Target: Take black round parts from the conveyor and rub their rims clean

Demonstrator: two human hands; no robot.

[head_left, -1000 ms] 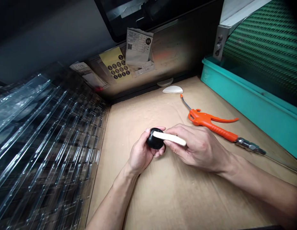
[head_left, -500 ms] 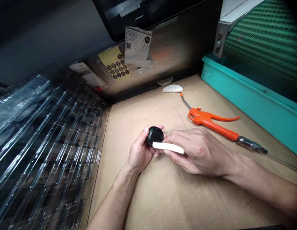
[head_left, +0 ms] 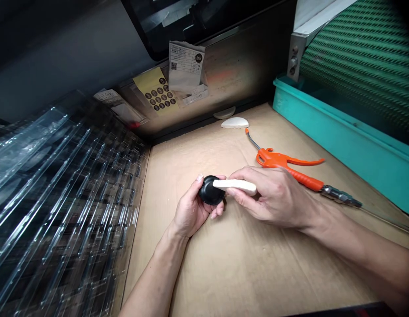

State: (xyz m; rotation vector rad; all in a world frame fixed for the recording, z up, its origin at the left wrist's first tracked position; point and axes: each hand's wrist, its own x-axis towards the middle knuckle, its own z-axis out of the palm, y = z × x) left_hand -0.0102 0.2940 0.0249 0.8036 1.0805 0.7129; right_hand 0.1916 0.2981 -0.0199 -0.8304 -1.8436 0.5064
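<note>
Black rounded piece (head_left: 209, 191) cupped in left hand (head_left: 194, 207), fingers curled round it, held above cardboard sheet (head_left: 204, 273) mid-bench. Right hand (head_left: 273, 198) pinching cream-white stick (head_left: 235, 186), stick end lying on black piece; hands close together. Orange air blow gun (head_left: 283, 162) just beyond right hand. Teal plastic tray (head_left: 343, 136) along right side; stacked clear plastic trays (head_left: 66, 198) at left.

Left hand (head_left: 194, 209) cups black cap (head_left: 208, 192), right hand (head_left: 275, 198) holds white stick (head_left: 237, 186).
</note>
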